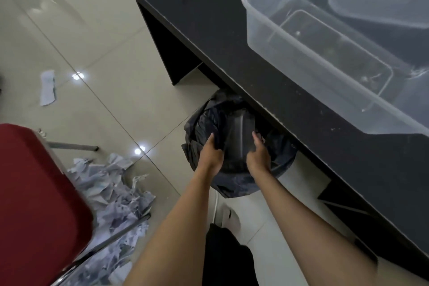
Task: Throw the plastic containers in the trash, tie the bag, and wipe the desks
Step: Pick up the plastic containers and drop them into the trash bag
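Both arms are reaching down and forward to the bin bag (234, 127), which is sitting on the floor half under the desk (290, 81). The left hand (210, 154) is pinching the bag's near-left rim, fingers curled over the plastic. The right hand (258, 155) is gripping the near-right rim likewise. Clear containers (325, 53) are lying on the desk, well apart from both hands.

My arms are bare from the elbows down, with no sleeves, watch, rings or gloves on them. My left hand (210, 154) and right hand (258, 155) show short, unpainted nails. At six o'clock, between my forearms, hangs a dark garment (228, 260), probably black trousers or a skirt, though blur hides the cut.
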